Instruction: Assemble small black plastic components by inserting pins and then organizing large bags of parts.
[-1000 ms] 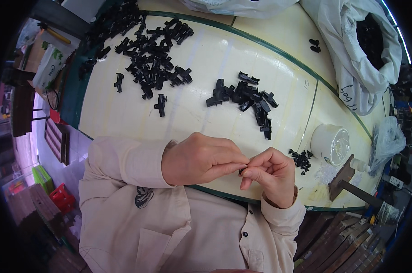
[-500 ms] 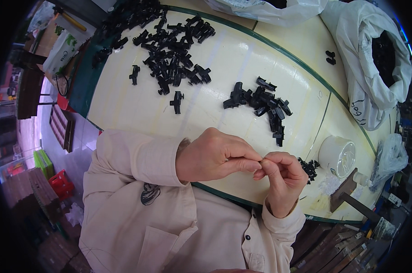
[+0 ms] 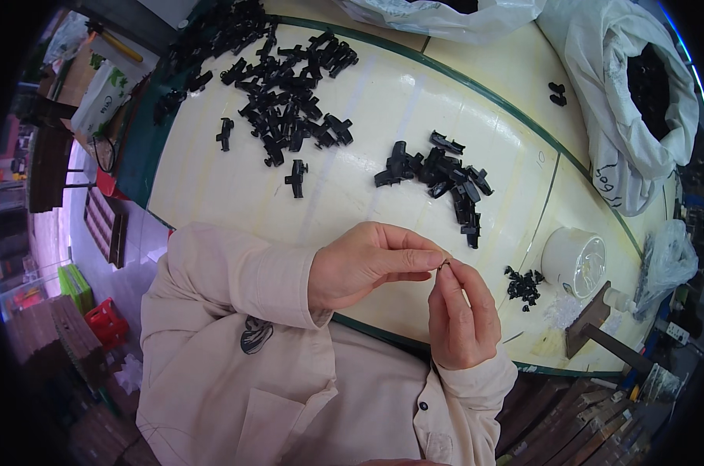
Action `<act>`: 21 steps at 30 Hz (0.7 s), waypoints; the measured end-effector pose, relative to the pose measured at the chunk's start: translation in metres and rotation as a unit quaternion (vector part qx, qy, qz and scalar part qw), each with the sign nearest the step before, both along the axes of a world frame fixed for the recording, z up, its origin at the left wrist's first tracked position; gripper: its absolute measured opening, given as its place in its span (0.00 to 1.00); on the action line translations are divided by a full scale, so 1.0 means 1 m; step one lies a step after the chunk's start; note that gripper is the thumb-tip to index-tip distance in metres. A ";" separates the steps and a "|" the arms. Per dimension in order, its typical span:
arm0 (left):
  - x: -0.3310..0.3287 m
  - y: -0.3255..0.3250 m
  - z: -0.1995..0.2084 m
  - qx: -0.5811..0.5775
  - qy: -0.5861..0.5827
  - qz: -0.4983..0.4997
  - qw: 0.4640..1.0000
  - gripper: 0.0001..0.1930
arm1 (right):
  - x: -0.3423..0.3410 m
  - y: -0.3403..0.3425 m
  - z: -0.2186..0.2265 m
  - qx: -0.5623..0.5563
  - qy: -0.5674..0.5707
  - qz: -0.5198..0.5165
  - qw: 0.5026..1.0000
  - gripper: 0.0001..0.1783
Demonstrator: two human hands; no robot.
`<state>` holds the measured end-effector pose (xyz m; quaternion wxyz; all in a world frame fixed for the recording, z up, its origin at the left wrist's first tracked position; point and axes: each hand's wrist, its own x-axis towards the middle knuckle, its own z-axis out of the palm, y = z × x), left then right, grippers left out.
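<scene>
A tiny dark metal piece [image 3: 443, 265], too small to tell its shape, is pinched between the fingertips of the left hand [image 3: 367, 262] and the right hand [image 3: 460, 314], above the near edge of the pale yellow table [image 3: 367, 109]. Both hands are closed on it. Just beyond lies a heap of black plastic clips [image 3: 441, 175], and a white round container [image 3: 573, 260] stands to the right.

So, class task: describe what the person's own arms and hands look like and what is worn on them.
Both arms are covered by long, loose sleeves of a pale beige shirt, ending in cuffs at the wrists. The left hand and right hand are bare: no gloves, rings or watch show. A small dark button sits near the right cuff.
</scene>
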<state>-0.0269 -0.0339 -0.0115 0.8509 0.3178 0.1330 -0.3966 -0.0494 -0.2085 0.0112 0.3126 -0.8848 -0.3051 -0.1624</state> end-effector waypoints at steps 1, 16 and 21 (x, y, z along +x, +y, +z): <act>0.000 -0.001 0.000 0.006 -0.006 -0.007 1.000 0.13 | 0.001 -0.003 0.001 -0.016 -0.014 0.030 0.999 0.19; 0.042 0.010 0.008 0.657 -0.531 0.014 0.535 0.27 | 0.014 -0.131 0.037 0.015 -0.035 -0.386 0.922 0.07; 0.038 0.000 -0.001 0.556 -0.555 -0.001 0.618 0.22 | 0.029 -0.136 0.032 -0.040 0.016 -0.350 0.936 0.07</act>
